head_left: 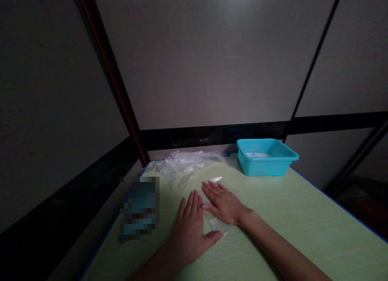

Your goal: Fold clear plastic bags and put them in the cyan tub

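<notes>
Pale grey wall panels point(212, 70), crossed by a black band point(188, 138) and a dark red upright strip point(106, 66), rise in dim light behind a light green table point(287, 216) with blue edging. On the tabletop, a turquoise plastic basin point(263, 166) stands upright near the far edge, a whitish item point(257, 155) visible inside it, too indistinct to name.

In front of the basin and to its left, a small clear plastic bag or sheet point(216, 224) lies flat on the table beneath a person's bare hands. The right hand point(224, 204), the nearer of the two to the basin, rests palm down across the plastic, fingers extended and grasping nothing. The left hand point(189, 236), farther left of the basin and closer to the camera, is also palm down, its thumb spread wide from straight fingers and reaching the plastic's near edge; its fingers lie by the left edge, and whether they touch it cannot be told.

Left of the basin, along the far edge, sits a loose heap of crumpled clear plastic point(190, 161). Farthest left of the basin, near the table's side edge, is a teal item point(141, 208), its details obscured by pixelation.
</notes>
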